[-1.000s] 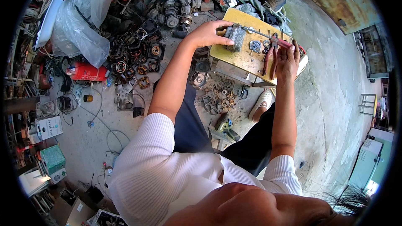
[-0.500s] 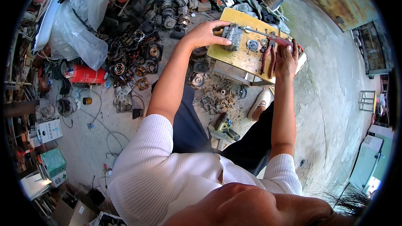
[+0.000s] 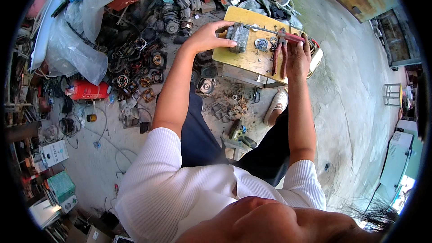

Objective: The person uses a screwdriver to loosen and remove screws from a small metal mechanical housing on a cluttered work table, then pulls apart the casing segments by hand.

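Observation:
A small yellow wooden board point(image 3: 245, 58) serves as a work surface in front of me. My left hand point(image 3: 208, 36) grips a grey metal motor part point(image 3: 237, 37) standing on the board's far left. My right hand point(image 3: 297, 54) lies on the board's right side, closed around red-handled pliers point(image 3: 278, 54) whose jaws point away from me. A long screwdriver with a red handle point(image 3: 274, 33) lies across the board just beyond the pliers. A small round blue-wound coil point(image 3: 261, 43) sits between the two hands.
A heap of old motor parts and coils point(image 3: 148, 58) covers the floor to the left. A red canister point(image 3: 87, 91) lies beside it, clear plastic sheeting point(image 3: 81, 31) behind. Scrap bits point(image 3: 234, 105) lie under the board. Boxes point(image 3: 54, 153) stand at far left; bare concrete floor point(image 3: 355, 121) stretches right.
Both hands stay on the board with the same hold. The view has shifted slightly; the right hand has slid a little along the board with the pliers.

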The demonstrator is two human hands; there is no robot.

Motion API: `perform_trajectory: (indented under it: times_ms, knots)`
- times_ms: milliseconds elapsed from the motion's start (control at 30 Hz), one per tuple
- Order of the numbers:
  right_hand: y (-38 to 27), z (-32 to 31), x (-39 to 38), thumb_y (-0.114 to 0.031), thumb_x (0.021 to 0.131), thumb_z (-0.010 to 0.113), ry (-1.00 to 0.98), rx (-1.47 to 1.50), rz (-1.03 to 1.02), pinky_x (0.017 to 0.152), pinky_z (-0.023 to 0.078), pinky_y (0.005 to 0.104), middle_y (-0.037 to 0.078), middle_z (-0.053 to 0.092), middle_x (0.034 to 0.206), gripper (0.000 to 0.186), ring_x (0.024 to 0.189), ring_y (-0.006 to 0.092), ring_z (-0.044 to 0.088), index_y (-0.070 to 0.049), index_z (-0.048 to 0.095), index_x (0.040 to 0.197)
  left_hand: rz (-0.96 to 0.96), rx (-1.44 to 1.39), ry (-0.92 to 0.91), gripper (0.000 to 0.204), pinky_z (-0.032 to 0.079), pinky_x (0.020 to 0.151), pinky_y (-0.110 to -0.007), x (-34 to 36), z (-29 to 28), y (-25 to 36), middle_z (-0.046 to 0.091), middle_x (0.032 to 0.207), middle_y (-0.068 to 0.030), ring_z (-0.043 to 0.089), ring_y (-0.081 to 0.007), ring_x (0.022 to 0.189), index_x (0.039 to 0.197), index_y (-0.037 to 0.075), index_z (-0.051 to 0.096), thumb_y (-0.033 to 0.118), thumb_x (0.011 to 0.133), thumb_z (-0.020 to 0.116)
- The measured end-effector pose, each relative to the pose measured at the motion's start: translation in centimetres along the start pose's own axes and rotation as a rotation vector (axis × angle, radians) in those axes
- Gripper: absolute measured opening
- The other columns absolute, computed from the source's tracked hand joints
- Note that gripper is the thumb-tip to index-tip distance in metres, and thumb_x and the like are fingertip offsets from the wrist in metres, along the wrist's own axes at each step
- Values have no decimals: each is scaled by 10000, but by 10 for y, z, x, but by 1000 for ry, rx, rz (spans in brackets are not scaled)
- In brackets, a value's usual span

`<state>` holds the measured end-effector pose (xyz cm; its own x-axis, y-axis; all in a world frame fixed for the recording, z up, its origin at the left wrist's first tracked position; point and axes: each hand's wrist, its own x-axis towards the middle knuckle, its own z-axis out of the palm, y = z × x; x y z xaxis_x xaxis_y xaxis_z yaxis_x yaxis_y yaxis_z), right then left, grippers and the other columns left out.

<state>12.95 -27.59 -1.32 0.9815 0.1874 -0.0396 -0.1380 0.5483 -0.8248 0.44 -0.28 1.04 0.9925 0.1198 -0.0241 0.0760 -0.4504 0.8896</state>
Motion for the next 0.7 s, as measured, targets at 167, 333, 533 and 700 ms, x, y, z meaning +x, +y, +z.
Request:
perform_trajectory:
  times_ms: [167,333,533,700]
  knots:
    - [1,-5,6,-254,994,565,105,5,99,1010,427,460,47,579,1263,447,1198,213,541,-164,434,1412,21,-18,4,761,384,1058,-340,0,0,-3,575,1351,-126,527,-215,1253,1332,51,570,353,693,851]
    - [5,-13,8,-246,987,578,22,6,-1,973,451,392,43,573,1239,463,1154,200,567,-152,430,1416,18,-43,-11,756,388,1054,-335,0,0,2,586,1339,-127,535,-212,1244,1330,50,572,352,694,849]
    - [-4,3,0,-180,1012,518,63,-39,56,973,458,400,69,557,1276,440,1159,213,567,-124,402,1432,7,5,3,746,392,1050,-331,-2,-2,1,591,1331,-127,544,-203,1231,1326,57,578,357,698,846]
    - [11,-29,22,-219,1011,521,-23,-77,-107,1027,440,441,89,517,1352,463,1238,253,525,-138,384,1446,51,2,18,809,443,995,-345,5,3,-6,624,1281,-144,595,-241,1172,1334,94,579,426,654,862]
